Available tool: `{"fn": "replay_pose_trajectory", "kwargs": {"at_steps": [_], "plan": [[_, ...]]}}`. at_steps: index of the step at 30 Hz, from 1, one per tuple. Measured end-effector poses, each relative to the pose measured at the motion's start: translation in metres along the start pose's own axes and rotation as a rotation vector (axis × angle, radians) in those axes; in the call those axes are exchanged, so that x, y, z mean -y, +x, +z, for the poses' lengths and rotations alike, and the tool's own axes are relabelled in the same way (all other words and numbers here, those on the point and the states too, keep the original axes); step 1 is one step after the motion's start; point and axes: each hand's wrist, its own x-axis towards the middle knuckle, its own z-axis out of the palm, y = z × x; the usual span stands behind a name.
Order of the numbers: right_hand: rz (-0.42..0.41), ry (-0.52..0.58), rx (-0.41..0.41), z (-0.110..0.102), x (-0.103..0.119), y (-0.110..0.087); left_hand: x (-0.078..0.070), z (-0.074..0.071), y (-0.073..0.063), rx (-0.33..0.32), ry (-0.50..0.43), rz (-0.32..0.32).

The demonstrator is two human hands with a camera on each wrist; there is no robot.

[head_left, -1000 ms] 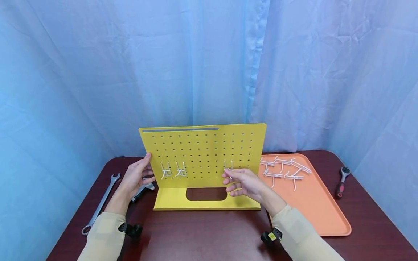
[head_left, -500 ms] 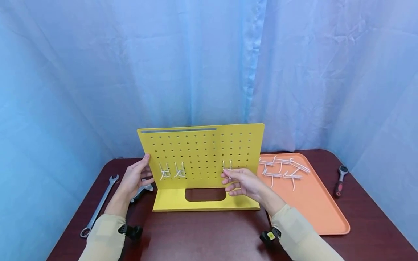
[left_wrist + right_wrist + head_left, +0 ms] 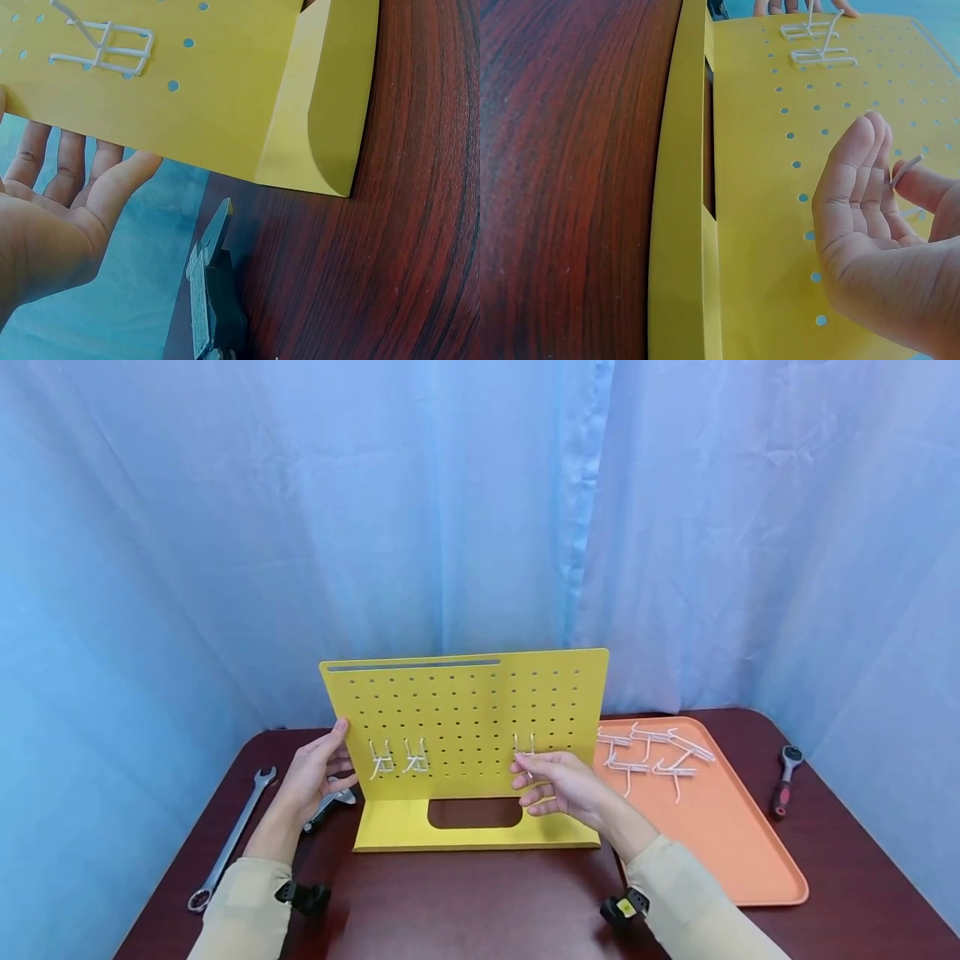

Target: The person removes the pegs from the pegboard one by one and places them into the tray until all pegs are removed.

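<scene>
A yellow pegboard (image 3: 465, 727) stands on its flat base on the table. My left hand (image 3: 306, 777) grips its left edge, thumb on the front and fingers behind, as the left wrist view shows. Two white wire hooks, a left one (image 3: 381, 760) and one beside it (image 3: 416, 757), hang low on the board's left side. Toward the right side, my right hand (image 3: 558, 783) pinches another white hook (image 3: 907, 169) between thumb and forefinger against the board. Its two upper prongs show above the fingertips; the fingers partly hide the rest.
At right lies an orange tray (image 3: 727, 843) with several white hooks (image 3: 651, 735) at its far end. A ratchet wrench (image 3: 783, 781) lies beyond the tray. Left of the board are a combination wrench (image 3: 232, 839) and a partly hidden adjustable wrench (image 3: 326, 802). Blue curtains (image 3: 450, 510) hang behind.
The head view shifts slightly. Both hands keep their places, the left at the board's edge and the right pinching the hook.
</scene>
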Motion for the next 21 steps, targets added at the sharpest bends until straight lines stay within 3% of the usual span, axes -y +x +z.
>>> {"fn": "replay_pose_trajectory", "kwargs": {"at_steps": [13,21], "plan": [[0.019,-0.034,-0.031,0.0031,-0.0058,-0.0037,0.0056,-0.0002,0.0001,-0.006,0.029,-0.015],[0.007,-0.060,-0.036,0.0048,0.0041,-0.0063,0.0032,-0.0025,0.0038,-0.005,0.002,0.008]]}}
